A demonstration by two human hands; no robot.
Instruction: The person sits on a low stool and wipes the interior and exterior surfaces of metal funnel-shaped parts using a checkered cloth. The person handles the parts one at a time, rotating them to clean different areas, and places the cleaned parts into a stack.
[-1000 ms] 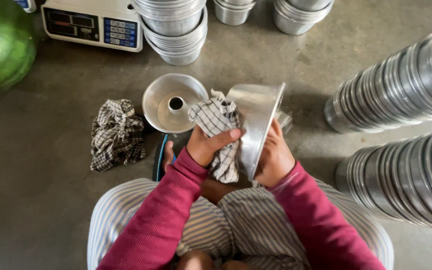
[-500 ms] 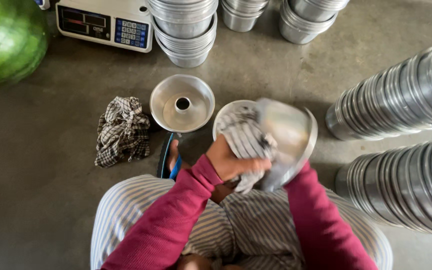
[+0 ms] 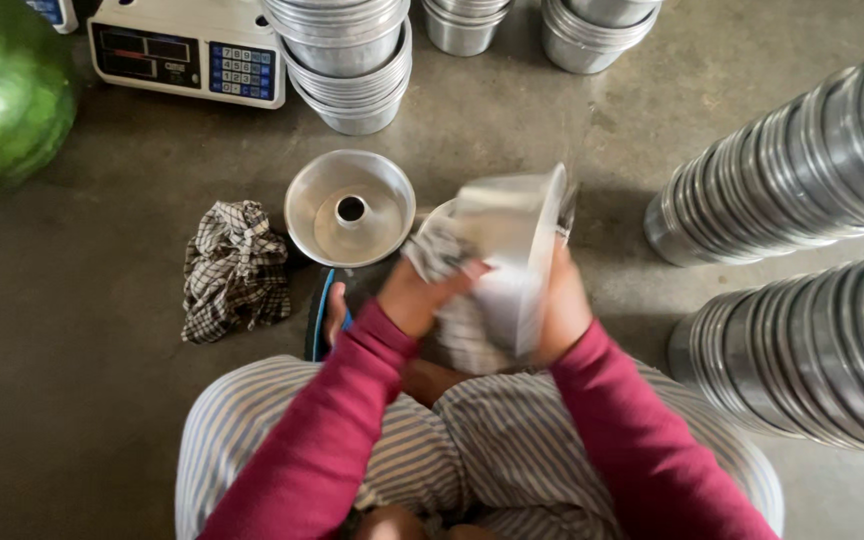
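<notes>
Gripping metal pan [image 3: 512, 250], cloth [image 3: 437, 250] inside

pan [image 3: 512, 250]: dull brushed metal | rag [image 3: 442, 250] under fingers: checked woven cloth | floor [image 3: 102, 420]: rough matt concrete

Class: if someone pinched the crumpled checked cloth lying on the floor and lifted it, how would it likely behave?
The checked cloth would probably hang limp, since it lies in soft folds. It looks thin, so likely light. It seems unlikely to roll or slide on the floor.
</notes>
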